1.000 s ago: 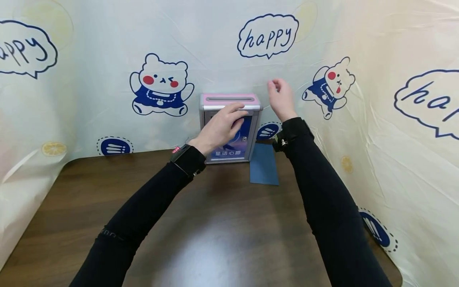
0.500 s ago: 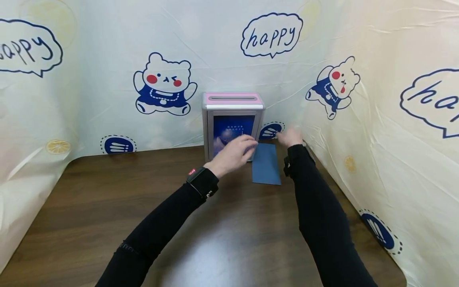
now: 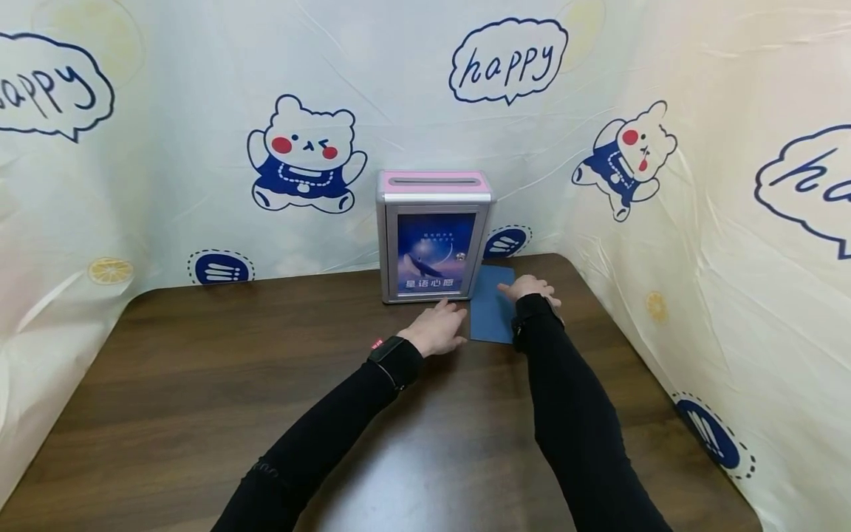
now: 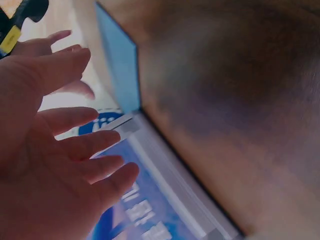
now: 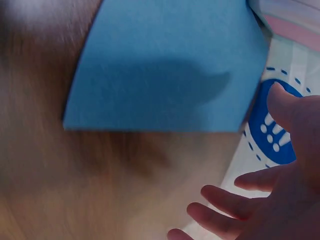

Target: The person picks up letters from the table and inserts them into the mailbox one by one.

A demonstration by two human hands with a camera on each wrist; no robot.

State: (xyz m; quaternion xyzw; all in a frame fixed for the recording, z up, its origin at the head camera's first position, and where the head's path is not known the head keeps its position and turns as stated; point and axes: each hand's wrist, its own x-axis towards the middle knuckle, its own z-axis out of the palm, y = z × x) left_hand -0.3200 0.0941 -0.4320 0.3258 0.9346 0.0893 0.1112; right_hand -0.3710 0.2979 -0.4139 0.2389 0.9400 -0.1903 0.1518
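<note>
A silver-framed slotted box [image 3: 435,251] with a pink top stands upright at the back of the table, its front showing a blue whale picture. Flat on the table beside its right side lies a blue card [image 3: 488,314], also large in the right wrist view [image 5: 160,75]. My right hand [image 3: 532,290] is over the card's right edge, fingers spread, holding nothing; its shadow falls on the card. In front of the box's lower edge my left hand [image 3: 436,329] reaches toward the card with relaxed, empty fingers [image 4: 75,145].
The brown wooden table [image 3: 279,369] extends toward me. A pale printed curtain [image 3: 412,89] with bears and "happy" bubbles rises right behind the box and along both sides.
Both hands have come down from the box's top level toward the table. The left hand moved off the box's front; the right dropped from beside the box to the card.
</note>
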